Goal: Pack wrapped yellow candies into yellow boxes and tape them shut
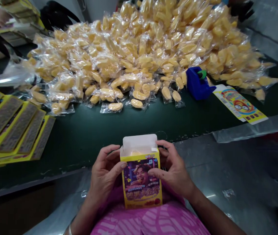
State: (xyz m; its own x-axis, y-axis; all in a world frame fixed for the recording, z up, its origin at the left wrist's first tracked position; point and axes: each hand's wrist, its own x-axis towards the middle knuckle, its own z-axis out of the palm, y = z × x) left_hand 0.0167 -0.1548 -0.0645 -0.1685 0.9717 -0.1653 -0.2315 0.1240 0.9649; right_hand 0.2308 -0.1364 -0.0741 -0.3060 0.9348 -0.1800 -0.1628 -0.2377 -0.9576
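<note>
A yellow printed carton box [142,186] stands upright against my body, its white top flap [140,142] raised and its mouth open. Inside the mouth, a bit of something pale yellow shows; the rest of the contents is hidden. My left hand [107,169] grips the box's left side, thumb on the front edge. On the other side my right hand [171,166] holds it, with the thumb lying across the printed front. Beyond the box, a large heap of pale yellow pieces in clear wrappers [139,62] covers the back of the dark green table [99,127].
Several flattened yellow cartons [14,127] lie fanned out at the left. A blue tape dispenser [198,85] with a green core stands at the heap's right front, beside a flat printed carton [241,103]. Stacked cartons and part of another person's hand [1,18] appear at the upper left.
</note>
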